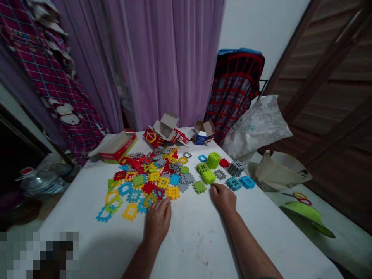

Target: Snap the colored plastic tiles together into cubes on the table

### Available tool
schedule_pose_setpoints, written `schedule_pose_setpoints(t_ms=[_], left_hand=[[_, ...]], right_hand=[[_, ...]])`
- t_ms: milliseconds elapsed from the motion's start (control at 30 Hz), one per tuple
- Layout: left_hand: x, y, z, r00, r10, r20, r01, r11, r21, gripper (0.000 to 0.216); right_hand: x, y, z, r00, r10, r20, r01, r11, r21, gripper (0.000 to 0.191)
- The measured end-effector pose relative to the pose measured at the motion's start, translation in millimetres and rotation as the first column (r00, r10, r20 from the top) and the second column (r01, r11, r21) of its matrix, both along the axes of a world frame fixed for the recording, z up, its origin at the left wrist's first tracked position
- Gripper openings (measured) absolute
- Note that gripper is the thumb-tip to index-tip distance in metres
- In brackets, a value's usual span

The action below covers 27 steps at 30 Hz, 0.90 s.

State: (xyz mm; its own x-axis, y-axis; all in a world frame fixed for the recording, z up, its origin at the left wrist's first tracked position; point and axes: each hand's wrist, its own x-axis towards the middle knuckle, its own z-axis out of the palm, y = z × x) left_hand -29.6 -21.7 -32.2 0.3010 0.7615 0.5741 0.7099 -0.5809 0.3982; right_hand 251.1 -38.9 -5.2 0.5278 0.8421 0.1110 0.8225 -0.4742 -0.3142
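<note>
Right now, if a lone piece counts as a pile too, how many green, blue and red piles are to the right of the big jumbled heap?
Green piles: 4
Blue piles: 3
Red pile: 1
Total: 8

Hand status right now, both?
Left hand: fingers bent at the near edge of the mixed pile; grip can't be told.
Right hand: fingers curled beside the lime-green pieces; grip can't be told.

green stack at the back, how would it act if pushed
The green stack may slide apart, since separate layers show along its side. It looks squat, so tipping over whole seems less likely. The plastic look suggests it is light and stiff.
</note>
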Motion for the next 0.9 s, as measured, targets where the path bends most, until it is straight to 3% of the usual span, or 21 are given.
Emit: schedule_pose_setpoints(t_ms=[133,367,600,733,900], left_hand=[[1,-1,-0.9,1.0,0.019,0.002,-0.019,1.0,0.012,0.026],[-3,0,1.0,0.999,0.047,0.015,-0.048,0.997,0.052,0.026],[-54,40,12.2,0.959,0.283,-0.022,-0.279,0.955,0.102,0.028],[-87,73,22.9,0.885,0.446,-0.133,-0.454,0.89,-0.035,0.039],[-104,104,32.8,0.869,0.343,-0.357,-0.444,0.858,-0.257,0.053]], right_hand=[[8,0,-12.1,0.995,-0.066,-0.077,0.071,0.995,0.064,0.039],[14,-1,-23.3,0.99,-0.033,-0.134,0.049,0.992,0.119,0.041],[14,1,-21.4,0.985,-0.005,-0.174,0.033,0.987,0.158,0.043],[14,3,-21.8,0.985,-0.007,-0.175,0.037,0.985,0.166,0.043],[14,4,-21.8,0.986,-0.024,-0.164,0.048,0.988,0.147,0.043]])
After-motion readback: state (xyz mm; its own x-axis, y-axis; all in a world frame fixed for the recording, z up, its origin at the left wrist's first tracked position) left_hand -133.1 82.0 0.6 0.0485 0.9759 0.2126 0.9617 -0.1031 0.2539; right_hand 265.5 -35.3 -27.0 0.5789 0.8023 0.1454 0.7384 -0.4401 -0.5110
